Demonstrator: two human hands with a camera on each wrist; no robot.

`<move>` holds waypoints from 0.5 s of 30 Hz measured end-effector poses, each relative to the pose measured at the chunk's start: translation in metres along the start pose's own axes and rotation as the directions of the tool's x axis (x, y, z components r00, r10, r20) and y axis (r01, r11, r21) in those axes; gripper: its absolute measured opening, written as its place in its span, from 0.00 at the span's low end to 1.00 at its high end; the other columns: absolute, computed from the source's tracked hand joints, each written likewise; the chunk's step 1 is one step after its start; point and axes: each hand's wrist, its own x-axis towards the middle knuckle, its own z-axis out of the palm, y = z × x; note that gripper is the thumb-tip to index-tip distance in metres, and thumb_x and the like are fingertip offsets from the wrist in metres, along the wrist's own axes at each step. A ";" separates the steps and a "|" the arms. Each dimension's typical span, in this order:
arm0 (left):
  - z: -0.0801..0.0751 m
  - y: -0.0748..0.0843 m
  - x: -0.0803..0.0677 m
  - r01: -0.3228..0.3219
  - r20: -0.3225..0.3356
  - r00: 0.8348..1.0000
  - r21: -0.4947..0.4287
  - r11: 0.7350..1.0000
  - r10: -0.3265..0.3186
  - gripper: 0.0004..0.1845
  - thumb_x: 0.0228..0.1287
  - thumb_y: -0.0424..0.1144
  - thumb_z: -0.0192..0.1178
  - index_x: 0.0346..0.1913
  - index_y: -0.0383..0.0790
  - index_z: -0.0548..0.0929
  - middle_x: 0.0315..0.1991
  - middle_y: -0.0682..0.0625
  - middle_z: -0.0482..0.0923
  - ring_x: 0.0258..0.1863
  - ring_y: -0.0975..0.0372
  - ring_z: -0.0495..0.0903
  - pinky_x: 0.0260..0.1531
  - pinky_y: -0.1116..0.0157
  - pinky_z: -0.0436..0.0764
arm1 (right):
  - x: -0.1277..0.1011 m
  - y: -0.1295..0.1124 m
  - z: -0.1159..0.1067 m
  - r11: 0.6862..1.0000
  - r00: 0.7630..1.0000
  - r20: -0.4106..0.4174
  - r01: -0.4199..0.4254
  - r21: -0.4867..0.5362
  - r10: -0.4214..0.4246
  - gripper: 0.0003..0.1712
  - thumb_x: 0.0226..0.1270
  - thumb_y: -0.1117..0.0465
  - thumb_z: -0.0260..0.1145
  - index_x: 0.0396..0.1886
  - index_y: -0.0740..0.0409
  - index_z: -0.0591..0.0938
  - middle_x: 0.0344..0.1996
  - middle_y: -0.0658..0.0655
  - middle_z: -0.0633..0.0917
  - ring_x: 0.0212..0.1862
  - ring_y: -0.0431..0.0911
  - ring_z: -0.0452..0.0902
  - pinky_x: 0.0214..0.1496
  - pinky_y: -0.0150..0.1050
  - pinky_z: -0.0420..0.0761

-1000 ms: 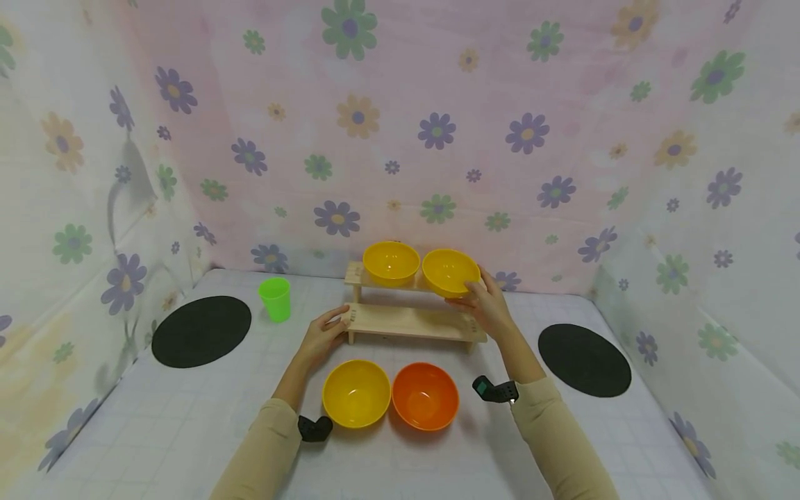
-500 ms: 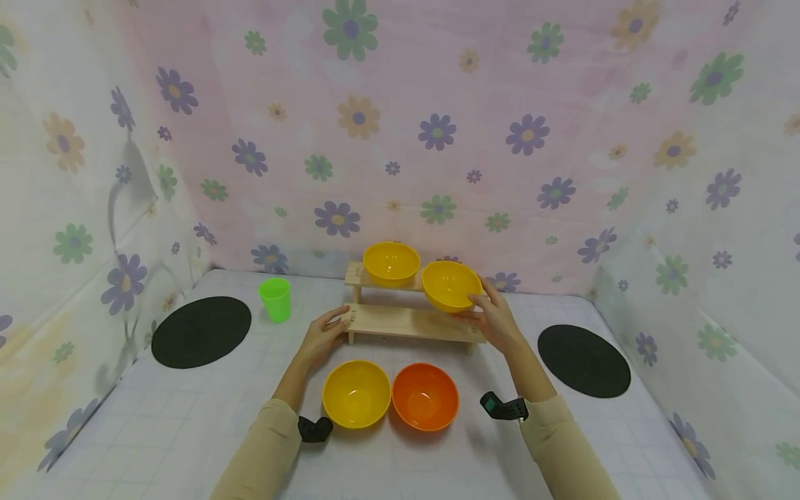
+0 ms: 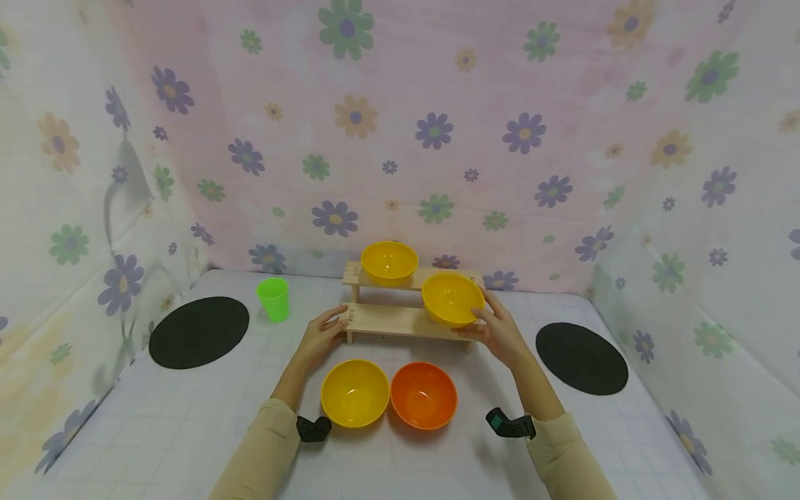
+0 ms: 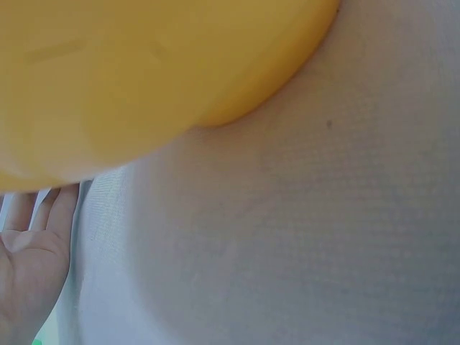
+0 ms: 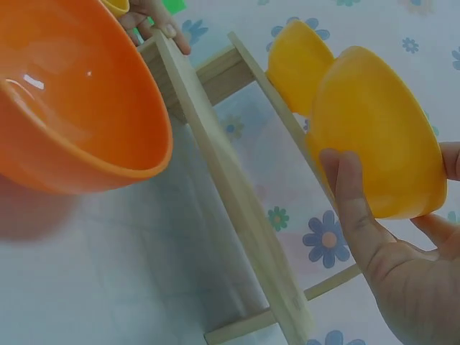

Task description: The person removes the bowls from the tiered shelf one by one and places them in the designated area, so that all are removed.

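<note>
My right hand point(image 3: 500, 332) holds a yellow bowl point(image 3: 453, 300) by its right side, thumb near the rim and fingers underneath. In the right wrist view this bowl point(image 5: 374, 136) is tilted and off the boards, in front of the upper tier. At the left end of the two-tier wooden shelf point(image 3: 394, 321), my left hand point(image 3: 321, 338) grips the lower board. Another yellow bowl point(image 3: 389, 264) sits on the upper tier's left part. Before the shelf, a yellow bowl point(image 3: 355, 394) and an orange bowl point(image 3: 423, 396) stand side by side on the table.
A green cup point(image 3: 273, 300) stands left of the shelf. Flat black ovals lie on the table, one at the left point(image 3: 200, 332) and one at the right point(image 3: 582, 358). Flowered cloth walls point(image 3: 400, 160) enclose the back and sides.
My right hand has brought the yellow bowl down and toward me from the upper tier's right part, slightly rightward. My left hand stays on the shelf's end. The other bowls have not moved.
</note>
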 end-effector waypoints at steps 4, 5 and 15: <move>-0.001 -0.001 0.000 -0.012 0.014 1.000 0.008 1.000 0.012 0.27 0.69 0.31 0.53 0.68 0.32 0.62 0.66 0.31 0.61 0.62 0.48 0.67 0.58 0.58 0.73 | -0.006 0.002 -0.002 1.000 1.000 -0.001 -0.005 -0.023 0.005 0.37 0.74 0.64 0.48 0.76 0.52 0.42 0.73 0.65 0.44 0.39 0.47 0.83 0.50 0.46 0.81; -0.001 -0.001 0.000 -0.013 0.014 1.000 0.004 1.000 0.013 0.27 0.69 0.31 0.53 0.68 0.32 0.62 0.66 0.31 0.61 0.62 0.47 0.66 0.58 0.57 0.73 | -0.008 0.003 -0.003 0.999 1.000 -0.001 -0.007 -0.032 0.007 0.37 0.74 0.64 0.48 0.76 0.52 0.42 0.73 0.65 0.44 0.39 0.47 0.83 0.50 0.46 0.81; -0.001 -0.002 0.002 -0.012 -0.004 1.000 0.001 1.000 0.012 0.25 0.69 0.31 0.53 0.67 0.31 0.64 0.65 0.32 0.62 0.61 0.49 0.68 0.56 0.59 0.75 | -0.026 0.009 -0.007 0.997 1.000 0.009 -0.028 -0.075 0.028 0.38 0.74 0.63 0.50 0.76 0.54 0.43 0.71 0.69 0.49 0.37 0.45 0.83 0.49 0.44 0.82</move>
